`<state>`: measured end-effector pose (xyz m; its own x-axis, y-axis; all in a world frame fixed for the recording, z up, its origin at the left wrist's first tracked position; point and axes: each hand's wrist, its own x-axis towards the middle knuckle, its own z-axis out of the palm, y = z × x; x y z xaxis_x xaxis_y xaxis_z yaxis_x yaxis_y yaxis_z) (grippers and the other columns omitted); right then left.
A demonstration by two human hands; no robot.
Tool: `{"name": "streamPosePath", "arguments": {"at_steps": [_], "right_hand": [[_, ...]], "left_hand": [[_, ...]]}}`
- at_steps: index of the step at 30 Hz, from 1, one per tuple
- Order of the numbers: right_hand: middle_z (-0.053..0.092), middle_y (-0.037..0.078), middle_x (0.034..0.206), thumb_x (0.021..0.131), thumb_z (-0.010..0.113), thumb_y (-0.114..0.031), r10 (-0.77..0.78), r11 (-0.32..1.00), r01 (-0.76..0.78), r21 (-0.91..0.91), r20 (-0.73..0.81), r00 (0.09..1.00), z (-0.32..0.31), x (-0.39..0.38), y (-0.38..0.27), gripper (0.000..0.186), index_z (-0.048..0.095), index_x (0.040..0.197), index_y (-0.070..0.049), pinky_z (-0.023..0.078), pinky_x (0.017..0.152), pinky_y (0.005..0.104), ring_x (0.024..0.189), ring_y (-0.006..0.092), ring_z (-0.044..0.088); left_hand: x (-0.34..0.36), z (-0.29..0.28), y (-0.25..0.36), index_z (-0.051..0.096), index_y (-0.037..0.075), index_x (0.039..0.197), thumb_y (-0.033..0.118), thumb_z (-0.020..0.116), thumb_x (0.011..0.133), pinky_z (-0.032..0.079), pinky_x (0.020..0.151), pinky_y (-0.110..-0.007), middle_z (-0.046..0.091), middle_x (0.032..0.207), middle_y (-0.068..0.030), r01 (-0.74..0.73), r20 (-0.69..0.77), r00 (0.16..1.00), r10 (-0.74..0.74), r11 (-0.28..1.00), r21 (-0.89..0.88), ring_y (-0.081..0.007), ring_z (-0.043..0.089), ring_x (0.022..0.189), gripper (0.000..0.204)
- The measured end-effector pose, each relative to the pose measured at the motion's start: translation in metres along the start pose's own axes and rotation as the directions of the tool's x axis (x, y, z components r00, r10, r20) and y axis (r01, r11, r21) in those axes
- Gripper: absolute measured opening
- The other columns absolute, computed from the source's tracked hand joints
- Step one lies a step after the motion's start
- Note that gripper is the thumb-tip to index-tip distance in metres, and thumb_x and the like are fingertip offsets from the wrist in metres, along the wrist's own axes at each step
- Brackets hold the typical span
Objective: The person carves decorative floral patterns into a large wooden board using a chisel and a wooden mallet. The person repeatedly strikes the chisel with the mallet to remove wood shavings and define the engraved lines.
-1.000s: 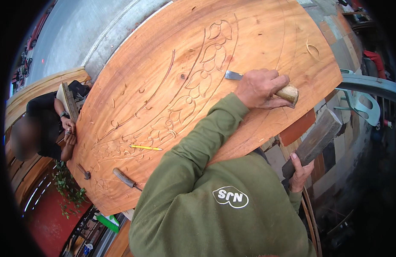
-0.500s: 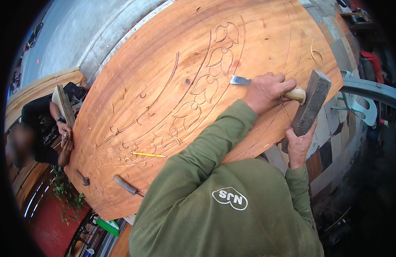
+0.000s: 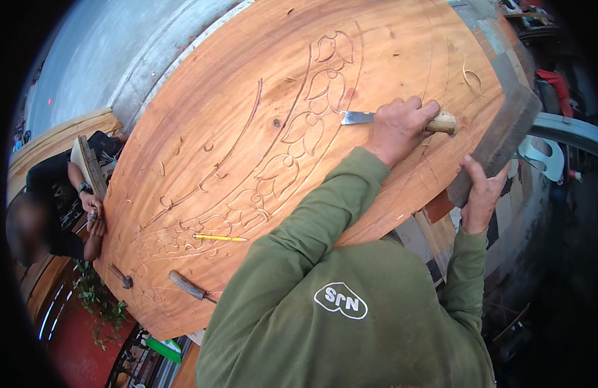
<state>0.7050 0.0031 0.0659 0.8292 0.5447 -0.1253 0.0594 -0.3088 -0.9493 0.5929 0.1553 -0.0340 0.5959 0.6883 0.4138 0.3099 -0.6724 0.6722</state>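
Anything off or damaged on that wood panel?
Nothing serious stands out. Minor: thin, curled wood shavings lie scattered on the broad orange-brown wooden panel, loose litter on the carving surface. A small dark spot breaks the grain left of the carved leaf pattern; possibly just a knot. No crack visible.

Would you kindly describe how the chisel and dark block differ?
The chisel has a shiny blade and pale handle; the block is dull grey-brown. The chisel is slim; the block is thick. The chisel lies nearly level across the view; the block slants up rightward. Both are gripped, by the left hand and right hand respectively.
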Motion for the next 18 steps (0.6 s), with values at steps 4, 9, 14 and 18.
{"name": "streamPosePath", "arguments": {"at_steps": [4,9,14,18], "right_hand": [[0.066,0.012,0.106,0.087,0.074,-0.002,-0.012,0.964,0.075,0.255,-0.243,0.97,0.011,0.01,0.026,0.083,0.035,0.16,-0.002,0.057,0.084,0.0344,0.087,0.0193,0.066],[0.066,0.013,0.12,0.085,0.074,-0.004,-0.211,0.882,0.288,-0.374,0.235,0.949,-0.006,0.008,0.033,0.082,0.04,0.16,0.0,0.054,0.096,0.0349,0.106,0.0226,0.066],[0.066,0.013,0.122,0.087,0.074,-0.002,0.042,0.976,0.008,0.219,-0.219,0.975,-0.002,0.012,0.036,0.08,0.04,0.16,0.001,0.053,0.099,0.0356,0.107,0.0221,0.065],[0.062,0.018,0.136,0.088,0.071,-0.002,-0.233,0.854,0.337,-0.396,0.288,0.929,0.002,-0.01,0.045,0.084,0.033,0.162,0.004,0.053,0.103,0.0345,0.118,0.0225,0.064]], "left_hand": [[0.004,0.002,0.006,0.064,0.022,0.105,0.032,0.089,0.079,0.055,0.062,-0.045,0.063,0.087,-0.0033,-0.003,0.017,1.0,0.003,1.0,-0.021,-0.0293,0.068,0.077,0.038],[0.005,0.0,0.002,0.064,0.02,0.105,0.026,0.089,0.079,0.056,0.064,-0.046,0.064,0.088,-0.0042,0.062,0.006,0.998,-0.062,0.998,0.018,-0.0305,0.069,0.08,0.037],[0.004,0.003,0.003,0.063,0.02,0.104,0.024,0.089,0.078,0.056,0.064,-0.047,0.064,0.088,-0.0045,0.054,0.018,0.998,-0.054,0.999,0.003,-0.0314,0.069,0.08,0.037],[0.004,-0.006,-0.001,0.063,0.02,0.102,0.025,0.089,0.077,0.055,0.063,-0.047,0.063,0.087,-0.0039,0.053,-0.005,0.999,-0.053,0.999,-0.01,-0.0312,0.068,0.078,0.036]]}}
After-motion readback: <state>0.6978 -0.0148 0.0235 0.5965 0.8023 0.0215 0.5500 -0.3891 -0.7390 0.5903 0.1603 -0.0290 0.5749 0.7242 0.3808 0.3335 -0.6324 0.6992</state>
